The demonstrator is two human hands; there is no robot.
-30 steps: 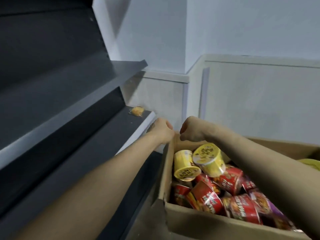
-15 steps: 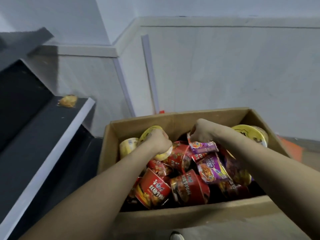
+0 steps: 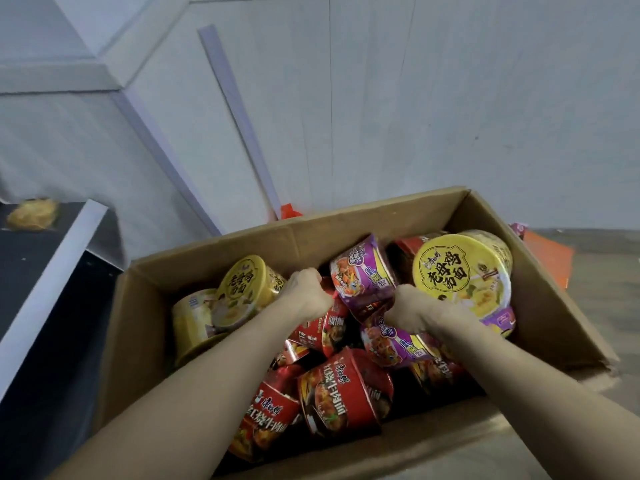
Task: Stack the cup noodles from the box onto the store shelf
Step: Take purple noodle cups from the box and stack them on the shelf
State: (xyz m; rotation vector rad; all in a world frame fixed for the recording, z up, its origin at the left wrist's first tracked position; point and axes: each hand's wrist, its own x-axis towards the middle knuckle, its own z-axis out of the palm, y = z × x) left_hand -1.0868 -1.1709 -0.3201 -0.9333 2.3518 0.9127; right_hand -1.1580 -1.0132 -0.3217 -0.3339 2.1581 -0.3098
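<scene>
Both hands are down in the cardboard box, which sits just beside the dark shelf. The cup noodles are all still heaped in it on their sides, none on the shelf that I can see. The left hand is curled by a red cup, and the right hand is curled between two purple cups. The fingers are tucked under, so I can't tell if they've clamped on anything. My worry: yank one from the middle and the pile shifts, and the big yellow cup perched on top could roll out. A hard squeeze might dent a lid too.
</scene>
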